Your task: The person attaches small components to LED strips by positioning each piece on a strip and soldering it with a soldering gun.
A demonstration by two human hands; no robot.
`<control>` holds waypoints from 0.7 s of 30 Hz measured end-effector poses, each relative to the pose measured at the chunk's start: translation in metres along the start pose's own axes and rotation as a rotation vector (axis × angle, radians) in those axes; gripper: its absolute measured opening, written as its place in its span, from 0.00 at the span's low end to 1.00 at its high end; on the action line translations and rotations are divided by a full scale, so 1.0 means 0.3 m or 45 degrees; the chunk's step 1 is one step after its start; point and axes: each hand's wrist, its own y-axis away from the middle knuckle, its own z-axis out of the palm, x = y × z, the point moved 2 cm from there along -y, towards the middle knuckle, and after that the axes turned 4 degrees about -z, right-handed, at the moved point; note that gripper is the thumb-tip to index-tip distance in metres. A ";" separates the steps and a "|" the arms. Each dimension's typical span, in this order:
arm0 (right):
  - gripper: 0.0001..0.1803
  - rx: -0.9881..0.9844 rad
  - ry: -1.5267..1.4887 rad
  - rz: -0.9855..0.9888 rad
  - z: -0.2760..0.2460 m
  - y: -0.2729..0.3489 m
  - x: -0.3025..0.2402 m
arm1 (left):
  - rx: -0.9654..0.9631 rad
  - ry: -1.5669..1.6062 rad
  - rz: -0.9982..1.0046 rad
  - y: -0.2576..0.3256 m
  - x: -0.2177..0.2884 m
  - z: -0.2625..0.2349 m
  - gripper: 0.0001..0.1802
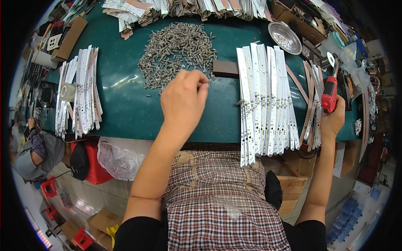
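Note:
At the near edge of a heap of small silvery metal parts (178, 48), my left hand (184, 100) is closed, thumb and fingers drawn together. Whatever lies between its fingertips is hidden. My right hand (333, 119), at the right side of the bench, is wrapped round a red-and-black pistol-grip tool (329, 95) that looks like a soldering gun, its nose pointing away from me. Between my hands lies a row of white LED strip boards (268, 100), their near ends jutting past the bench edge. Beside the tool, more narrow strips (312, 100) lie in a bundle.
The green bench (121, 92) carries a brown block (226, 69), a metal bowl (284, 37) and a left stack of strips (86, 92) with a whitish roll (68, 92) on it. More strips (188, 8) fill the far side. Another person (39, 152) sits at left.

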 end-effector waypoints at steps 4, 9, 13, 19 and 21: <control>0.23 0.072 -0.061 0.035 -0.044 -0.003 -0.005 | 0.059 -0.091 0.168 -0.042 0.003 0.014 0.05; 0.20 0.347 -0.037 -0.252 -0.144 -0.033 0.006 | -0.011 -0.217 0.203 -0.054 0.011 0.021 0.05; 0.09 0.538 -0.081 -0.087 -0.288 -0.012 -0.001 | -0.077 -0.242 0.186 -0.068 -0.003 0.029 0.06; 0.13 0.709 -0.466 0.171 -0.566 0.037 -0.091 | -0.118 -0.225 0.201 -0.070 0.024 0.024 0.05; 0.16 0.790 -0.852 0.158 -0.590 0.041 -0.127 | -0.113 -0.132 0.089 -0.057 0.033 0.011 0.04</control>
